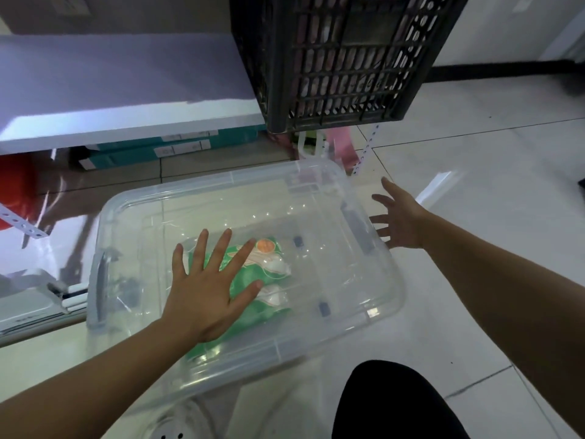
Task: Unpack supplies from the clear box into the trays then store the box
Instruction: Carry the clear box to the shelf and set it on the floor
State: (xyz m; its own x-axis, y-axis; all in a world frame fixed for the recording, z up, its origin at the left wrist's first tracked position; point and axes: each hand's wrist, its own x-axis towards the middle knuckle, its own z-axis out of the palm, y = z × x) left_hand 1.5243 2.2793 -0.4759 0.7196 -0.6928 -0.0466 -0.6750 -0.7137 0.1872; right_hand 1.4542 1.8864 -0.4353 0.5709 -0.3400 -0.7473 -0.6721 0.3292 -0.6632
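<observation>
A clear plastic box (332, 217) with a clear lid and grey side latches lies on the tiled floor in the middle of the view. Through the lid shows a green packet (272, 270) with white and orange print. My left hand (205, 286) lies flat on the lid with fingers spread, right above the packet. My right hand (400, 220) is open with fingers spread at the box's right end, beside the grey latch (359, 228); whether it touches the box I cannot tell.
A black slatted crate (342, 58) stands on a shelf above the box's far edge. A white shelf board (126, 122) runs along the left, with teal cartons (177, 147) beneath. A perforated metal post (365, 150) rises behind the box. My dark-clad knee (392, 403) is at the bottom.
</observation>
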